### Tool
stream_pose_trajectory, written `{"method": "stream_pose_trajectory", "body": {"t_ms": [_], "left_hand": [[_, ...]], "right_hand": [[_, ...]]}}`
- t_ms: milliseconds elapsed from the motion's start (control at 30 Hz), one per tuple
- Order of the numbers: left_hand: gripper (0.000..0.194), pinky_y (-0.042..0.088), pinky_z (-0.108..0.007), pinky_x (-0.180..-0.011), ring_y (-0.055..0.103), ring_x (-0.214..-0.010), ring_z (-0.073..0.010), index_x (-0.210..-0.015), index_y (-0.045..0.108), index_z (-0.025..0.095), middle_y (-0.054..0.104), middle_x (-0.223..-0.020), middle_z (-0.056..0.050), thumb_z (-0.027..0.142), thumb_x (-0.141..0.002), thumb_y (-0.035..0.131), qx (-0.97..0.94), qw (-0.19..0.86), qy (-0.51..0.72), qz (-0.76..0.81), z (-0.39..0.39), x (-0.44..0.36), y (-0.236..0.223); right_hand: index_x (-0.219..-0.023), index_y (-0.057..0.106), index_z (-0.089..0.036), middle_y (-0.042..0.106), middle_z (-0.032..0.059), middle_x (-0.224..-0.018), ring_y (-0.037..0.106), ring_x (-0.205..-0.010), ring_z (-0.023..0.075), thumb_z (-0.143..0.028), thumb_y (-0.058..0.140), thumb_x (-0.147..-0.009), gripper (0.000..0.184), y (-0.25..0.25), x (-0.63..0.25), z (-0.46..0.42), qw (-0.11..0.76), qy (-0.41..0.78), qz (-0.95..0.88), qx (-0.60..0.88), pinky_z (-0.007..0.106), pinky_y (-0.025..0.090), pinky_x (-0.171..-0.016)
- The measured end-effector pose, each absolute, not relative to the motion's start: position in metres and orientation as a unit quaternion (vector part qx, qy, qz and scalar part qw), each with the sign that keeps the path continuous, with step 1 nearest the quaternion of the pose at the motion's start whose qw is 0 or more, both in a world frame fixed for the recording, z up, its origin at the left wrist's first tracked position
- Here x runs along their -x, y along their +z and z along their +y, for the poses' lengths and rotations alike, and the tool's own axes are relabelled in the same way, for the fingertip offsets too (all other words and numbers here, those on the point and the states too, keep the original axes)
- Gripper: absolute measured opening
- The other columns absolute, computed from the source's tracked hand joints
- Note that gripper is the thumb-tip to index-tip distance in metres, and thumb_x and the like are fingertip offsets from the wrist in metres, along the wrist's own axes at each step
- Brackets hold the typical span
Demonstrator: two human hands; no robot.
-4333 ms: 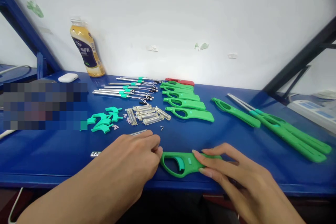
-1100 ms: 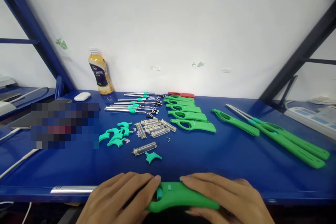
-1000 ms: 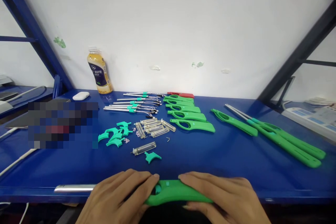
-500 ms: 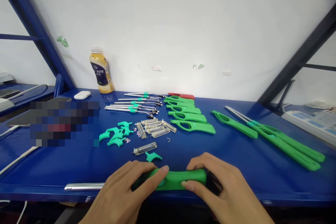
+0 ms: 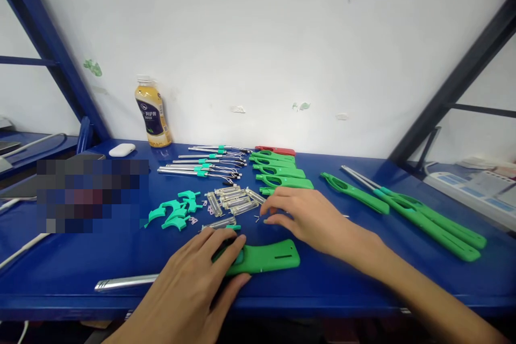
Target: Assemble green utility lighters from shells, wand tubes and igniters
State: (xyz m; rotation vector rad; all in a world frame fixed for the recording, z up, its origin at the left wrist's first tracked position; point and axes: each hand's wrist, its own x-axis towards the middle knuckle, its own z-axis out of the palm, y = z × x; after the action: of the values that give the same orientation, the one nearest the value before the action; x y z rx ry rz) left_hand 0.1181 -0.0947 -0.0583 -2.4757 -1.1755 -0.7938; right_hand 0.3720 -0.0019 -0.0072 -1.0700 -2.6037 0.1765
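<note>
One green lighter (image 5: 262,258) lies on the desk (image 5: 342,274) under my left hand (image 5: 197,274), whose fingers and thumb close around its trigger end. Its silver tube (image 5: 127,282) sticks out left of that hand, its handle (image 5: 284,255) right. My right hand (image 5: 310,220) is beyond the handle, apart from it, thumb and fingertips narrowly parted just beside the tiny pins (image 5: 257,219), near the clear tanks (image 5: 237,202).

Lighter (image 5: 270,257) lies under my left hand (image 5: 193,274), near front edge of table (image 5: 342,279), bottle (image 5: 153,117) toward back left corner
</note>
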Motion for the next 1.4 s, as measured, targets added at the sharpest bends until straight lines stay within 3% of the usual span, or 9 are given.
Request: {"method": "stream_pose_trajectory", "body": {"t_ms": [233,500,633,733,833,1000,1167,1400], "left_hand": [[0.035,0.069,-0.043,-0.086,0.076,-0.11,-0.0277,-0.141,0.062,0.021,0.072,-0.127,-0.012,0.027,-0.109,0.049,0.871,0.122,-0.271,-0.391,-0.095,-0.118,-0.057],[0.036,0.067,-0.042,-0.089,0.075,-0.106,-0.0263,-0.141,0.063,0.021,0.073,-0.121,-0.01,0.023,-0.11,0.046,0.874,0.14,-0.28,-0.371,-0.097,-0.116,-0.055],[0.035,0.067,-0.041,-0.088,0.074,-0.105,-0.025,-0.14,0.063,0.021,0.073,-0.12,-0.01,0.023,-0.111,0.043,0.875,0.144,-0.279,-0.368,-0.096,-0.116,-0.056],[0.035,0.068,-0.039,-0.087,0.074,-0.103,-0.0235,-0.139,0.064,0.02,0.072,-0.119,-0.01,0.023,-0.112,0.042,0.876,0.141,-0.281,-0.366,-0.095,-0.116,-0.057],[0.035,0.068,-0.04,-0.087,0.074,-0.103,-0.024,-0.14,0.064,0.019,0.072,-0.119,-0.01,0.022,-0.112,0.043,0.874,0.14,-0.288,-0.365,-0.095,-0.116,-0.058],[0.037,0.067,-0.045,-0.089,0.074,-0.107,-0.0264,-0.143,0.062,0.019,0.071,-0.122,-0.011,0.022,-0.111,0.044,0.877,0.141,-0.283,-0.36,-0.096,-0.114,-0.06],[0.036,0.067,-0.045,-0.088,0.074,-0.104,-0.0261,-0.141,0.063,0.018,0.072,-0.12,-0.011,0.021,-0.111,0.043,0.877,0.158,-0.281,-0.357,-0.095,-0.114,-0.059],[0.038,0.066,-0.045,-0.088,0.073,-0.106,-0.0274,-0.144,0.062,0.018,0.072,-0.121,-0.012,0.022,-0.111,0.042,0.876,0.172,-0.27,-0.362,-0.096,-0.114,-0.062]], "right_hand": [[-0.103,0.076,-0.024,0.073,0.001,-0.1,0.067,-0.083,0.0153,-0.022,0.068,-0.103,0.008,-0.02,-0.355,0.007,0.149,0.067,-0.919,0.36,0.026,0.037,-0.067],[-0.099,0.072,-0.022,0.08,-0.0024,-0.096,0.075,-0.086,0.0142,-0.015,0.063,-0.105,0.013,-0.014,-0.36,-0.001,0.214,0.158,-0.893,0.364,0.025,0.049,-0.074],[-0.107,0.075,-0.025,0.082,-0.0037,-0.095,0.077,-0.082,0.0131,-0.022,0.062,-0.107,0.013,-0.007,-0.366,-0.003,0.249,0.197,-0.876,0.363,0.024,0.053,-0.071],[-0.117,0.077,-0.029,0.082,-0.0025,-0.102,0.077,-0.09,0.0154,-0.026,0.067,-0.105,0.016,-0.006,-0.374,-0.007,0.268,0.193,-0.873,0.358,0.027,0.056,-0.079],[-0.106,0.08,-0.03,0.082,-0.0028,-0.104,0.077,-0.096,0.0166,-0.028,0.068,-0.104,0.013,-0.009,-0.385,-0.018,0.297,0.175,-0.864,0.367,0.029,0.056,-0.087],[-0.1,0.08,-0.031,0.084,-0.0071,-0.1,0.079,-0.089,0.0132,-0.028,0.071,-0.102,0.01,-0.022,-0.405,-0.047,0.345,0.149,-0.828,0.416,0.022,0.057,-0.082],[-0.119,0.076,-0.033,0.081,-0.005,-0.111,0.078,-0.098,0.0116,-0.023,0.062,-0.107,0.021,-0.034,-0.409,-0.063,0.358,0.133,-0.832,0.402,0.018,0.057,-0.087],[-0.098,0.077,-0.03,0.083,-0.0083,-0.095,0.079,-0.085,0.0098,-0.02,0.071,-0.101,0.012,-0.038,-0.398,-0.064,0.396,0.117,-0.808,0.419,0.014,0.056,-0.08]]}}
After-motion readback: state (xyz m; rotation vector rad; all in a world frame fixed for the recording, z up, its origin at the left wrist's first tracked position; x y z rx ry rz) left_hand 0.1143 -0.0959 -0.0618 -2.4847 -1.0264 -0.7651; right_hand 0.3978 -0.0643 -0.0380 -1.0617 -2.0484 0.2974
